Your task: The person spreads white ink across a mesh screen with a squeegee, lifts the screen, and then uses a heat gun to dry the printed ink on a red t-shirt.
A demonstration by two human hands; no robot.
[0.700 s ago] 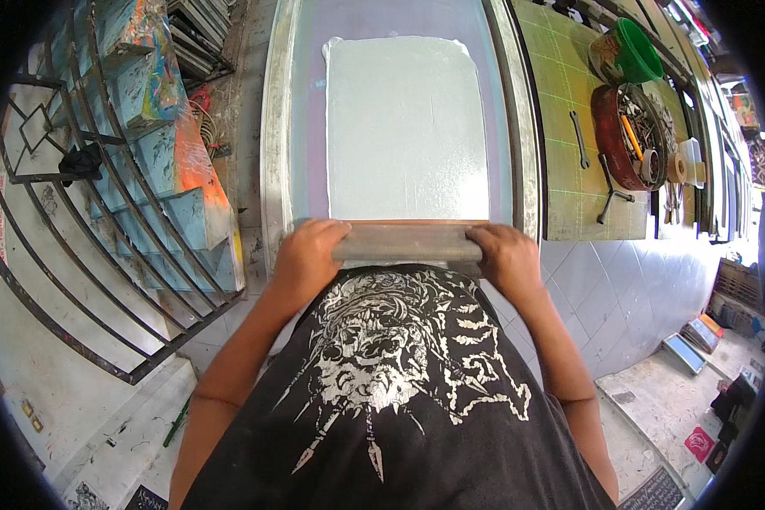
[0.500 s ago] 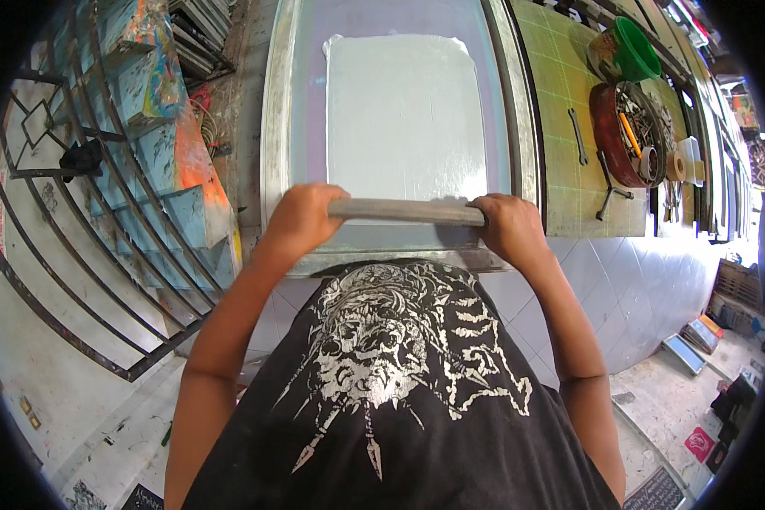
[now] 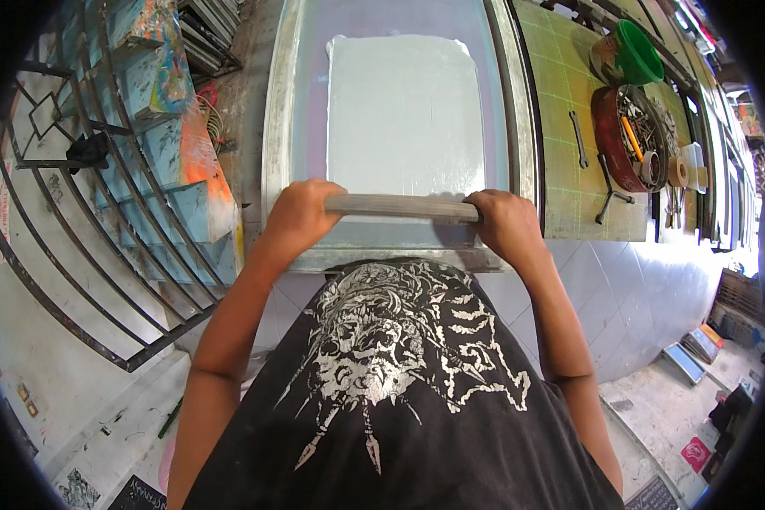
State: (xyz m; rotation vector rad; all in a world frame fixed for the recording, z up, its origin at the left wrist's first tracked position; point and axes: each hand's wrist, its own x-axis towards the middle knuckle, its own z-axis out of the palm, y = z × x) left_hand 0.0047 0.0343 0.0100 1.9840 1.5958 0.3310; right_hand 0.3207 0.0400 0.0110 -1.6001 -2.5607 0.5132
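A squeegee with a worn grey wooden handle lies crosswise over the near part of a framed printing screen. My left hand is closed round its left end, and my right hand grips the right end with the fingers curled over the top. Beyond the handle, a wide rectangle of pale grey-white ink coats the mesh, thicker along its edges. The handle hides the squeegee's blade, so I cannot tell how it meets the mesh.
On the green gridded board to the right are a spanner, a three-armed wrench, a round red tin of tools, a tape roll and a green tub. Paint-stained blue steps and black metal bars stand left.
The whole view has turned slightly. Both hands keep their grip on the squeegee, which stays at nearly the same place over the near end of the screen.
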